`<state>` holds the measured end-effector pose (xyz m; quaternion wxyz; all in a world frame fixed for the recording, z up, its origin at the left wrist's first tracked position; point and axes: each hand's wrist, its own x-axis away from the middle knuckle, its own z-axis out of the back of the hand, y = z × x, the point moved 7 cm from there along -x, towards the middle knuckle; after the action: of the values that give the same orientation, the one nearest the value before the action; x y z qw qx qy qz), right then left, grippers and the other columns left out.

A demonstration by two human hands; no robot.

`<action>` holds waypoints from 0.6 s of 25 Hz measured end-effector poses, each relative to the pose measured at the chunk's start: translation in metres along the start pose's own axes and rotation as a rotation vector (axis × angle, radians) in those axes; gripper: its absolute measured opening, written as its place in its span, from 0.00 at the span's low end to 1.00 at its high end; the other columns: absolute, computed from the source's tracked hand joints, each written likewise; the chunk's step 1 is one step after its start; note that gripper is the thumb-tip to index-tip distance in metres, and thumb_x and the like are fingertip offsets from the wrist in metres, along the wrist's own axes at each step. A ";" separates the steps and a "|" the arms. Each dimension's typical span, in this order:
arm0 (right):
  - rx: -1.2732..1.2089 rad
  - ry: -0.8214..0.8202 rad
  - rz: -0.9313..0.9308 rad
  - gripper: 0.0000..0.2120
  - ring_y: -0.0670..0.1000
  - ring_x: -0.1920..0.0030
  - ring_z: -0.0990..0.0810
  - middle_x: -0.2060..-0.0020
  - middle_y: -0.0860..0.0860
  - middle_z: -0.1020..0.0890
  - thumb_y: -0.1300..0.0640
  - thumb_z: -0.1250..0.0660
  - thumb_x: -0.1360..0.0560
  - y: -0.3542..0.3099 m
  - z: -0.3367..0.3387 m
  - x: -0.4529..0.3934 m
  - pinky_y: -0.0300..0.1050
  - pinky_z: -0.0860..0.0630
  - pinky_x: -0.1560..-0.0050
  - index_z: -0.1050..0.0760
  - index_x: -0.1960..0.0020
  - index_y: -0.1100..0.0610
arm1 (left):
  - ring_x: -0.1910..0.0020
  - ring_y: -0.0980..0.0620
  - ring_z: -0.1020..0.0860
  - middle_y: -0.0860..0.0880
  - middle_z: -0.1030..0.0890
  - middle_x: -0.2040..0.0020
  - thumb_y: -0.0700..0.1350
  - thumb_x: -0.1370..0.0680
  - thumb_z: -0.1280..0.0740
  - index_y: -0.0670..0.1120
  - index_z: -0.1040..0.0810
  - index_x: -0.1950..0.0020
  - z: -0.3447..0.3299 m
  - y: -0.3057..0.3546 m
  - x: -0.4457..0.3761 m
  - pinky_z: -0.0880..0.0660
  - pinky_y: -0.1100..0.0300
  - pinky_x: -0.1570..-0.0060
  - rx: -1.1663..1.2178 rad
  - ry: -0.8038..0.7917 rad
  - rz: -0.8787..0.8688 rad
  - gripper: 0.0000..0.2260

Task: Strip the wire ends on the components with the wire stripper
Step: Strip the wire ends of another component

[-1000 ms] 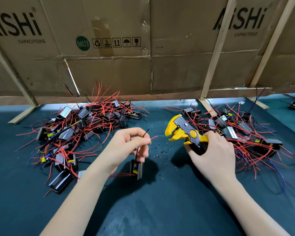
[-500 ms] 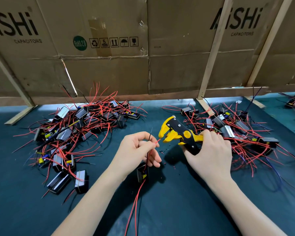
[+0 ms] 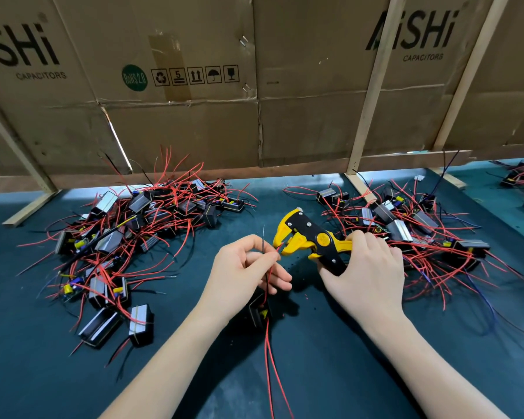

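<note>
My left hand pinches a red wire and a thin black wire of a small black component that hangs below the fingers. Two long red wires trail from it toward me. My right hand grips the handles of a yellow and black wire stripper. The stripper's jaws point left, and the red wire's tip lies in them.
A pile of black components with red wires lies at the left on the dark green mat. A second pile lies at the right behind my right hand. A cardboard wall on wooden battens closes the back.
The stripper has moved left to the wire, and the red wire tip now sits in its jaws. My left hand has shifted right and lifted the component slightly.
</note>
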<state>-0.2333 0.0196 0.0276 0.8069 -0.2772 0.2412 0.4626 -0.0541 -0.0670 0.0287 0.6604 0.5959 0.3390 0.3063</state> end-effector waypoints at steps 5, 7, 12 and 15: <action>0.000 0.025 0.035 0.25 0.60 0.60 0.24 0.64 0.53 0.23 0.41 0.24 0.39 -0.002 0.003 -0.001 0.52 0.33 0.58 0.26 0.57 0.61 | 0.67 0.42 0.16 0.39 0.16 0.65 0.35 0.20 0.39 0.39 0.27 0.57 -0.002 -0.001 0.000 0.23 0.62 0.71 0.002 -0.004 0.014 0.07; -0.003 0.047 0.056 0.25 0.59 0.62 0.24 0.66 0.53 0.24 0.39 0.27 0.39 -0.003 0.007 -0.002 0.52 0.33 0.58 0.27 0.59 0.60 | 0.67 0.42 0.16 0.38 0.16 0.65 0.34 0.20 0.39 0.39 0.27 0.58 -0.002 -0.001 0.000 0.24 0.62 0.72 -0.005 -0.012 0.019 0.07; 0.012 0.084 0.084 0.25 0.59 0.65 0.24 0.69 0.53 0.25 0.37 0.30 0.38 -0.001 0.013 -0.003 0.51 0.35 0.59 0.28 0.63 0.59 | 0.69 0.42 0.16 0.38 0.16 0.66 0.32 0.21 0.39 0.39 0.27 0.59 -0.003 -0.001 0.001 0.25 0.63 0.73 -0.012 -0.033 0.046 0.07; 0.013 0.082 0.094 0.24 0.59 0.66 0.24 0.70 0.52 0.25 0.37 0.31 0.38 -0.001 0.013 -0.003 0.50 0.35 0.60 0.28 0.64 0.59 | 0.70 0.42 0.17 0.37 0.17 0.66 0.32 0.22 0.38 0.39 0.26 0.59 -0.002 -0.001 0.000 0.25 0.62 0.73 -0.024 -0.039 0.056 0.07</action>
<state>-0.2321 0.0265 0.0393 0.7753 -0.2793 0.2899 0.4867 -0.0561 -0.0657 0.0274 0.6651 0.6031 0.3059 0.3169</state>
